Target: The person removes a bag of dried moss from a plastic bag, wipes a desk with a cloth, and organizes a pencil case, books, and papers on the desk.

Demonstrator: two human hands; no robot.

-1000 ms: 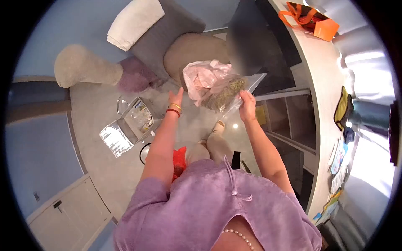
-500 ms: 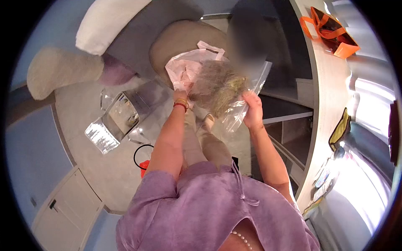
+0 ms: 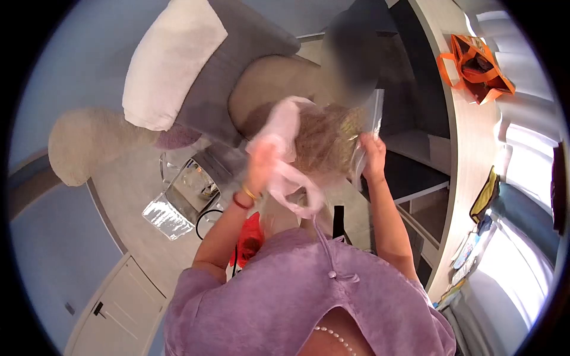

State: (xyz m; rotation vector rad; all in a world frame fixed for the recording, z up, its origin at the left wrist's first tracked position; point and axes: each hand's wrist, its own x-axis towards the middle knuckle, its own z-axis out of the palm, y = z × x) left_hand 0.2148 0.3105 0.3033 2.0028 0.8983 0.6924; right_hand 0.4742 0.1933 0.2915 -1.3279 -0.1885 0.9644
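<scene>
My right hand (image 3: 372, 157) grips the edge of a clear zip bag (image 3: 375, 110) full of brownish, yellow-green dried plant matter (image 3: 329, 136). My left hand (image 3: 262, 169), blurred by motion, holds a thin pink plastic bag (image 3: 282, 124) against the left side of the clear bag. One loop handle of the pink bag hangs below my left hand, towards my body. Both bags are held up in front of me, above the floor. Exactly where my left fingers close on the pink plastic is smeared.
A round brown cushion or seat (image 3: 261, 89) lies ahead. Left of me stands a clear-sided box (image 3: 193, 187) with small items inside. A red bag (image 3: 248, 240) is by my legs. Shelving with a dark surface (image 3: 415, 178) runs along the right, and an orange tote (image 3: 478, 71) sits above it.
The pink bag has shifted and its handle has swung from the far side to the near side. My left hand has moved nearer to me. My right hand still holds the clear bag.
</scene>
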